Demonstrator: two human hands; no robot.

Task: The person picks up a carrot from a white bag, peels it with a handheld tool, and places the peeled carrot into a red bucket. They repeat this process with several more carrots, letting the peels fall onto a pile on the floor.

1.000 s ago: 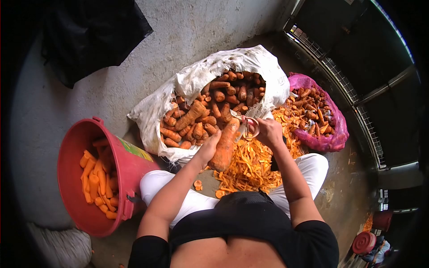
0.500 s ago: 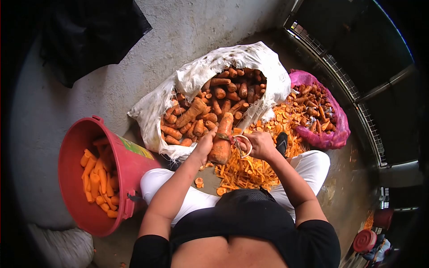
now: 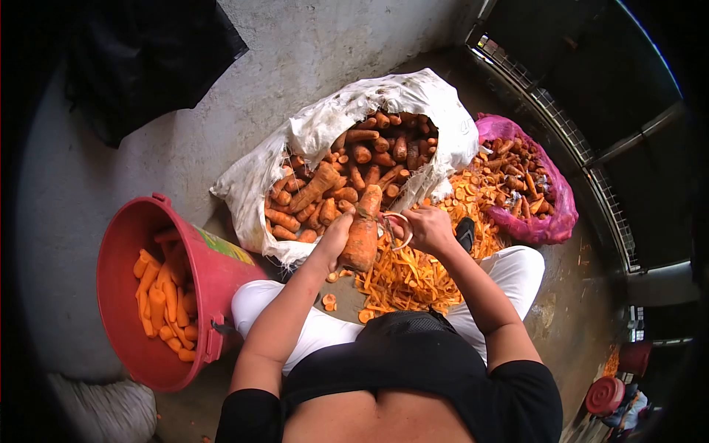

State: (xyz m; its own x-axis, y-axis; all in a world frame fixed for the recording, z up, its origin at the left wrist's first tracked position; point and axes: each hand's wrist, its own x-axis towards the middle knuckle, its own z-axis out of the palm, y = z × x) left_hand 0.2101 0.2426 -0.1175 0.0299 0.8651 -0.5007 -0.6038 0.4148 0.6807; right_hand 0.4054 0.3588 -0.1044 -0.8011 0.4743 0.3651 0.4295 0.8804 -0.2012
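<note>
My left hand (image 3: 338, 238) is closed around a large unpeeled carrot (image 3: 362, 240), held upright with its thick end toward me. My right hand (image 3: 428, 227) grips a peeler (image 3: 399, 230) with a pale, loop-shaped handle, just right of the carrot. The peeler's blade is hard to make out. Behind my hands a torn white sack (image 3: 255, 184) lies open, filled with unpeeled carrots (image 3: 316, 198). Below and right of the held carrot, orange peelings (image 3: 413, 277) and cut carrot ends are heaped on the floor.
To my left stands a red bucket (image 3: 233, 273) with peeled carrots (image 3: 162, 299) inside. A pink bag (image 3: 559, 199) of carrot scraps is at the right, beyond my sandal (image 3: 464, 235). A wall rises behind the sack; another red container (image 3: 604, 397) sits far right.
The peeler has come off the carrot's front and moved slightly right and up. My left hand has shifted the carrot a little left, tilting it slightly.
</note>
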